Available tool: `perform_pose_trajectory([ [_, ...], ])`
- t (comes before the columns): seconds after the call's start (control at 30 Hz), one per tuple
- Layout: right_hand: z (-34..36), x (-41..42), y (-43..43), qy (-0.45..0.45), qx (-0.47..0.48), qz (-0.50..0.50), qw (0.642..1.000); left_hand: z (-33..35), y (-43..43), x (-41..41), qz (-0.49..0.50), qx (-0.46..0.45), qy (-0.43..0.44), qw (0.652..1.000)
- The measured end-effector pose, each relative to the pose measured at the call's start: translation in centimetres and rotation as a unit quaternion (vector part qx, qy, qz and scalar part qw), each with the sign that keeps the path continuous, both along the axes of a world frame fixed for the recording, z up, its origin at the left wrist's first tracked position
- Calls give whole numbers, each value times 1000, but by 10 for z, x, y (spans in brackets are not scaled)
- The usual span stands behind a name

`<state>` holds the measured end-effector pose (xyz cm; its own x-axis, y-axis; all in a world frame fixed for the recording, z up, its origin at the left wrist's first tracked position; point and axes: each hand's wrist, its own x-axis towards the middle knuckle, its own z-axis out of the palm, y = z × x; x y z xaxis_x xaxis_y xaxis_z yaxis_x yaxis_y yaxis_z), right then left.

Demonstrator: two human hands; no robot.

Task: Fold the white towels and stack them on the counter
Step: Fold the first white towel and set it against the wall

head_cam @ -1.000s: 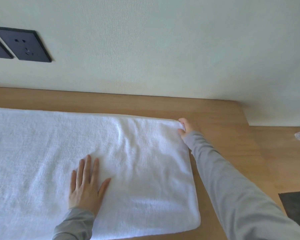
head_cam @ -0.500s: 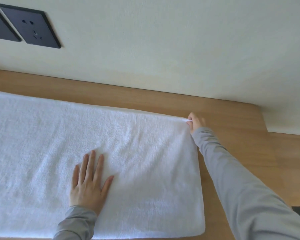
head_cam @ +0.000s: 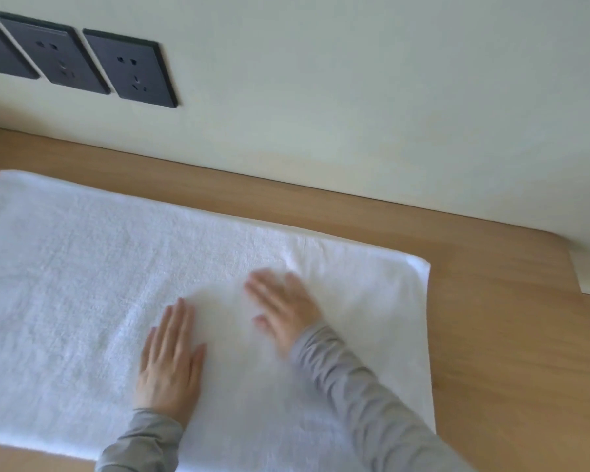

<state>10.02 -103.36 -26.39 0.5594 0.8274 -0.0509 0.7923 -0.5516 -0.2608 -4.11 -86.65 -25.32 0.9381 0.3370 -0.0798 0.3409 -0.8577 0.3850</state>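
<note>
1. While the left hand point(head_cam: 169, 364) lies palm-down with fingers straight and close together, I log it as pressing on the white towel point(head_cam: 65, 267).
2. Right hand point(head_cam: 283, 310) is just beside it, also flat on the towel with fingers extended. It is motion-blurred, so I cannot tell finer detail.
3. Grey sleeves point(head_cam: 361, 396) cover both forearms.
4. Towel lies spread flat on the wooden worktop point(head_cam: 498, 335), its far edge near the wall point(head_cam: 355, 97).
5. Dark sockets point(head_cam: 130, 68) are set in the wall, upper left.
</note>
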Motion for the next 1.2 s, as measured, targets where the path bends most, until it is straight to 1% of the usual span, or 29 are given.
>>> perform_pose_trajectory([
  [0.03, 3, 17, -11, -20, -34, -24, 999, -3, 10, -5, 31, 17, 3, 999],
  [0.07, -1, 36, -26, -37, -51, -78, 995, -5, 23, -8, 58, 32, 19, 998],
  [0.1, 0, 54, -43, -44, -64, -145, 986, -6, 36, -10, 58, 55, 23, 997],
  [0.13, -3, 73, -59, -38, -78, -209, 974, -9, 44, -12, 56, 67, 35, 996],
  [0.2, -4, 98, -80, -1, -150, -319, 936, -13, 49, -13, 40, 68, 58, 995],
  [0.23, -3, 101, -79, 1, -173, -346, 922, -15, 49, -14, 42, 72, 57, 995],
  [0.27, 0, 97, -69, -4, -162, -361, 918, -16, 49, -14, 47, 74, 59, 994],
  [0.3, 5, 88, -53, -11, -124, -360, 925, -17, 50, -14, 51, 76, 60, 994],
  [0.33, 11, 72, -33, -28, -69, -336, 939, -18, 50, -14, 53, 76, 61, 994],
  [0.4, 16, 22, 13, -69, 18, -221, 973, -20, 50, -14, 55, 75, 62, 994],
  [0.43, 15, -11, 31, -76, 29, -151, 985, -22, 51, -14, 55, 69, 62, 994],
  [0.47, 13, -42, 42, -66, 20, -95, 993, -22, 51, -14, 57, 64, 60, 994],
  [0.5, 10, -64, 44, -54, 0, -56, 997, -22, 51, -15, 59, 60, 58, 995],
  [0.53, 8, -75, 36, -39, -26, -39, 998, -22, 51, -14, 61, 56, 57, 995],
  [0.57, 4, -75, 20, -36, -55, -39, 997, -23, 50, -15, 61, 59, 57, 995],
  [0.6, 0, -69, -3, -43, -80, -59, 994, -23, 50, -15, 60, 64, 58, 994],
  [0.67, -3, -52, -56, -36, -128, -144, 981, -23, 49, -15, 59, 75, 58, 994],
  [0.77, -5, -23, -130, -6, -160, -276, 948, -21, 47, -15, 57, 82, 58, 993],
  [0.87, -1, -11, -154, 19, -154, -360, 920, -18, 45, -15, 55, 85, 57, 993],
  [0.93, 10, -19, -140, 1, -97, -416, 904, -15, 41, -14, 54, 82, 58, 993],
  [1.0, 21, -43, -113, -23, -45, -383, 922, -12, 31, -10, 45, 76, 57, 995],
  [1.07, 18, -84, -85, -27, -22, -292, 956, -8, 10, -2, 13, 70, 53, 996],
  [1.13, 7, -129, -70, -12, -35, -202, 979, -4, -18, 6, -27, 63, 42, 997],
  [1.17, 2, -147, -73, -3, -50, -177, 983, -4, -32, 10, -45, 60, 38, 997],
  [1.2, -2, -159, -83, 3, -69, -173, 983, -3, -46, 12, -59, 57, 35, 996],
])
